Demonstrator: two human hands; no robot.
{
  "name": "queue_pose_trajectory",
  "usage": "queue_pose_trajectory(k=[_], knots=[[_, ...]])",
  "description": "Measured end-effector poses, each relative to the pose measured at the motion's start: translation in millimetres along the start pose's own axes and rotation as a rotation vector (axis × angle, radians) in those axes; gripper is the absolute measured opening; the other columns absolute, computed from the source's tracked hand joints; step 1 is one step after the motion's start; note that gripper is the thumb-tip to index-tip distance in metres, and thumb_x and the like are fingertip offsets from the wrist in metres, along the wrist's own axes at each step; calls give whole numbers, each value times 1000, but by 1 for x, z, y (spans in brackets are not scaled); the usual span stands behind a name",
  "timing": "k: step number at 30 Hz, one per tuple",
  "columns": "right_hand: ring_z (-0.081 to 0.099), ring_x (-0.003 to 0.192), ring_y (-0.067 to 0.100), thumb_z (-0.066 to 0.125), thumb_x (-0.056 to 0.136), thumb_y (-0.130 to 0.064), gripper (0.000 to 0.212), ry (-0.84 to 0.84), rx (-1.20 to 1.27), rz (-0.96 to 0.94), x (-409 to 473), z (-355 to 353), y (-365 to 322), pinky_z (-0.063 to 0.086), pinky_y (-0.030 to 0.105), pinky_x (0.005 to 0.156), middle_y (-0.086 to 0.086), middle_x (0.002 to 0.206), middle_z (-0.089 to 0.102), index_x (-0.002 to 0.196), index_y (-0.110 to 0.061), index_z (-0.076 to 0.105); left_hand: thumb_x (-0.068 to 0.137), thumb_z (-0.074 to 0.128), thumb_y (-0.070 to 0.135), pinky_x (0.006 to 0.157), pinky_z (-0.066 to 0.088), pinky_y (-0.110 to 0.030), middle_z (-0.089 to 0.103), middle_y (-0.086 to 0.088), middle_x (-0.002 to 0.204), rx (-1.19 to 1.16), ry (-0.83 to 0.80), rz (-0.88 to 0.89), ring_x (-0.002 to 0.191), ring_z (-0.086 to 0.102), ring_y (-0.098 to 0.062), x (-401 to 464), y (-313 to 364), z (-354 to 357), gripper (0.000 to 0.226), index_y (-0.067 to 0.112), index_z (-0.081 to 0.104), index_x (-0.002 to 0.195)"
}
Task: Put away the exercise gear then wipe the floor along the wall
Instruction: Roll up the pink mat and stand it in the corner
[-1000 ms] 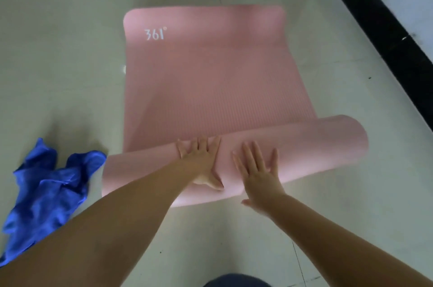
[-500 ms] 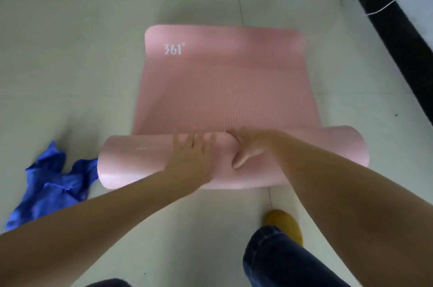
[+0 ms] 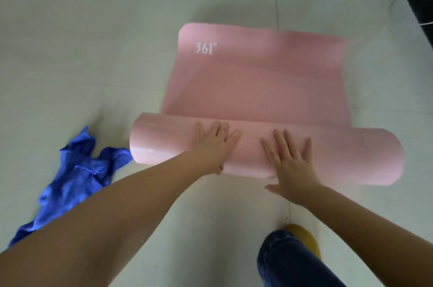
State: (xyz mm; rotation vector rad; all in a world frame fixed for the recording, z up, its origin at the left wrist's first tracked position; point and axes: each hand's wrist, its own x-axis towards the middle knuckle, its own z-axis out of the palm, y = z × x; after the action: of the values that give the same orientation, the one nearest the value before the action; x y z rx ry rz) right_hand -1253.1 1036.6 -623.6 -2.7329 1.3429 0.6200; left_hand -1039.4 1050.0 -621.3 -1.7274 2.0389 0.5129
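Observation:
A pink exercise mat [image 3: 257, 80] lies on the pale floor, its near part wound into a thick roll [image 3: 339, 155] and its far part flat, with "361°" printed at the far left corner. My left hand [image 3: 215, 143] lies flat on top of the roll, fingers straight. My right hand [image 3: 290, 162] presses on the roll beside it, fingers spread and thumb off the near side. A crumpled blue cloth [image 3: 77, 176] lies on the floor just left of the roll's left end.
My knee in dark jeans [image 3: 290, 261] and a yellow shoe [image 3: 304, 237] are at the bottom right. A black baseboard [image 3: 421, 5] with a white cable runs along the wall at the top right.
My right hand, curled over the roll's far side half a second ago, now lies flat on top. The roll has advanced over the flat part, which is shorter. My view moved closer.

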Motion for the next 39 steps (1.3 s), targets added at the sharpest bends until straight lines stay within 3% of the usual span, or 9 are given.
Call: queue_pose_trajectory(k=[4, 8, 10, 12, 16, 20, 25, 31, 39], knots=[[4, 146, 31, 62, 76, -59, 109, -29, 67, 24, 40, -17, 19, 8, 66, 109, 10, 159, 1, 151, -25, -9, 71, 75, 40, 105, 5, -71, 6, -17, 156, 144, -10, -11, 145, 7, -34, 19, -11, -37, 114, 19, -6, 150], [27, 138, 26, 72, 66, -59, 108, -100, 183, -5, 79, -42, 46, 21, 57, 110, 2, 152, 26, 150, -31, 9, 90, 53, 19, 107, 3, -70, -5, -21, 158, 249, 274, -112, 144, -2, -42, 15, 30, -37, 83, 14, -3, 151], [31, 137, 28, 76, 63, -58, 110, -190, 256, 10, 101, -58, 58, 21, 56, 111, 1, 152, 29, 149, -34, 11, 85, 50, 14, 105, 21, -68, 24, -21, 153, 175, 491, -194, 140, 27, -41, 8, 51, -2, 68, 13, 26, 148], [32, 137, 28, 79, 60, -58, 114, -248, 291, 5, 118, -62, 65, 20, 57, 112, 1, 152, 29, 149, -35, 11, 67, 71, 20, 99, 32, -68, 39, -18, 147, 65, 404, -211, 133, 41, -38, 1, 50, 22, 81, 14, 41, 142], [16, 145, 27, 71, 68, -61, 110, -215, 278, 45, 131, -68, 74, 2, 65, 111, 2, 158, 12, 151, -30, 5, 59, 79, 53, 104, 11, -71, -3, -20, 158, -8, 259, -201, 145, 2, -41, 29, 31, 14, 133, 12, -8, 150], [18, 144, 31, 44, 92, -42, 72, 356, 191, 65, 114, -61, 81, 9, 64, 113, 15, 157, 16, 151, -11, 15, 74, 69, 54, 106, 5, -70, -15, -14, 158, -64, 196, -178, 146, -10, -34, 86, -4, -50, 119, 16, -15, 149], [-19, 144, 34, 58, 77, -65, 122, -19, -39, -59, 133, -32, 84, -3, 70, 107, 16, 154, -27, 138, -15, -36, 67, 75, 55, 110, 3, -68, -14, -9, 159, -141, -19, -136, 147, -9, -27, 140, -46, -99, 126, 22, -13, 150], [21, 141, 29, 70, 62, -68, 120, -30, 206, -140, 222, -76, 135, 19, 59, 110, 5, 155, 18, 151, -27, 1, 91, 48, 52, 109, -1, -67, -20, -16, 156, 37, 349, -319, 145, -15, -35, 139, -37, -133, 94, 21, -18, 149], [19, 143, 27, 66, 65, -69, 113, -136, 379, -192, 268, -91, 166, 10, 57, 115, 4, 157, 18, 151, -30, 4, 66, 69, 65, 104, 2, -73, -32, -10, 153, -75, 119, -335, 141, -24, -40, 163, -16, -104, 130, 28, -31, 142]])
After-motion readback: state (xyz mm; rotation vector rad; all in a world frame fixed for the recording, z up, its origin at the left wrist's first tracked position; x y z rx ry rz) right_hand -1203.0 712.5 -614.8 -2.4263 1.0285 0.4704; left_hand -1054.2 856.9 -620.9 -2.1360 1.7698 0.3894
